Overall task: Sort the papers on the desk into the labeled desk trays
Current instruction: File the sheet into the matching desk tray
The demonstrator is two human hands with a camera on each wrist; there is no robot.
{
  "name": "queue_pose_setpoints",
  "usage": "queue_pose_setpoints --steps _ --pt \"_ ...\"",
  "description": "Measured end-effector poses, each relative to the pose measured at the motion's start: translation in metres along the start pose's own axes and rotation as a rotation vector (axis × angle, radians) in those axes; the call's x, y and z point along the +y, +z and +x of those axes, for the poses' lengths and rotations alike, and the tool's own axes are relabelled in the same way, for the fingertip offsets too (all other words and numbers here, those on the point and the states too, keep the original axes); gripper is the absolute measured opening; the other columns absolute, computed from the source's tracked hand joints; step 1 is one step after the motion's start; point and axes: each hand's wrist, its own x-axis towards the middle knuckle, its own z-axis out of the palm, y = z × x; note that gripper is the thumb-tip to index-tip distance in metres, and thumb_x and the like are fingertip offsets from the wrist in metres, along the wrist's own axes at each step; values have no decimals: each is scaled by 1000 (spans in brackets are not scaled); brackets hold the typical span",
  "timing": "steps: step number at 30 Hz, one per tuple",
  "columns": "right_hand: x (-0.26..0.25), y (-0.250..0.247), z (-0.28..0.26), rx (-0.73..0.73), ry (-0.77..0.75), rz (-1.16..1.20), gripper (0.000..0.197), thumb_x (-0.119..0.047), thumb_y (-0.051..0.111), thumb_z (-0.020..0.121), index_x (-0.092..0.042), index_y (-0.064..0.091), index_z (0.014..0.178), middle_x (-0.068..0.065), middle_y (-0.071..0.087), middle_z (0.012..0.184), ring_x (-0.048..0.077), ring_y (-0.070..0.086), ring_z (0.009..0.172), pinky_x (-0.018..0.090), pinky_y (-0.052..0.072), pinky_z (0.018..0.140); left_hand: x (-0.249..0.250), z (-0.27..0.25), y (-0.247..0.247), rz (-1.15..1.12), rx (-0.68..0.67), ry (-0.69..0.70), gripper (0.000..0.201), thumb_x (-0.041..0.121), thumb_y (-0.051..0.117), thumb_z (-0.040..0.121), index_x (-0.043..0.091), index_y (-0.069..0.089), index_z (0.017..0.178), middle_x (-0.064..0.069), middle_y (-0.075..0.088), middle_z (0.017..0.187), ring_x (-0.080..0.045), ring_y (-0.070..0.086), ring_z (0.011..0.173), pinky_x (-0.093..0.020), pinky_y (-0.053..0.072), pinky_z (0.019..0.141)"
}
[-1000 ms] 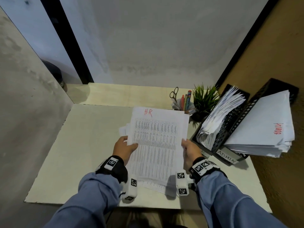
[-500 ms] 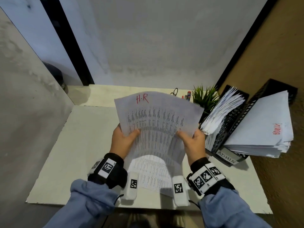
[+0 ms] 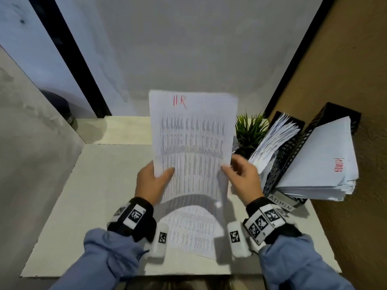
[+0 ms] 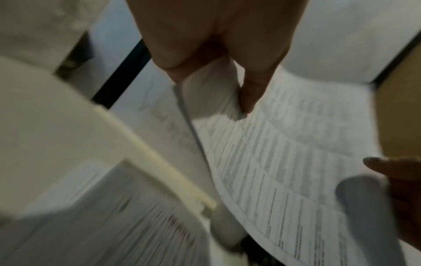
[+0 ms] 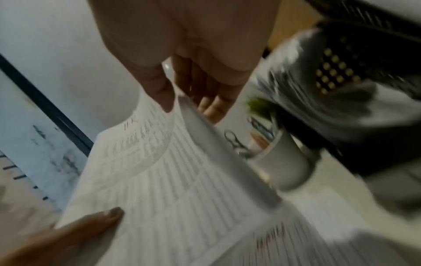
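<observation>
HR paper [image 3: 192, 143] (held upright) is pinched by left hand [image 3: 149, 183] and right hand [image 3: 244, 178] fingers at its side edges.

Sheet [image 3: 192, 143] upright at frame centre, between left hand [image 3: 149, 183] and right hand [image 3: 244, 178]. Below it, more papers [image 3: 192, 229] flat on desk [image 3: 83, 206]. At right: plant [image 3: 250, 130], then trays [image 3: 293, 147].

Dim, even indoor light; wide-angle edge bending; both wrist views motion-blurred.
</observation>
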Motion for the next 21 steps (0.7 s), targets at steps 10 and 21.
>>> queue_pose_setpoints --steps 10,21 --pt "16 -67 79 340 628 -146 105 -60 71 67 -2 27 143 18 35 146 35 40 130 42 36 106 123 54 20 394 -105 236 8 9 59 77 10 57 69 -5 59 60 -19 55 50 -28 43 44" --pt "46 -93 90 371 413 -63 33 -19 41 67 -19 55 98 3 48 84 21 44 78 30 37 69 169 71 116 675 -368 398 20 8 57 77 10 65 96 -9 65 88 -27 61 83 -28 44 65"
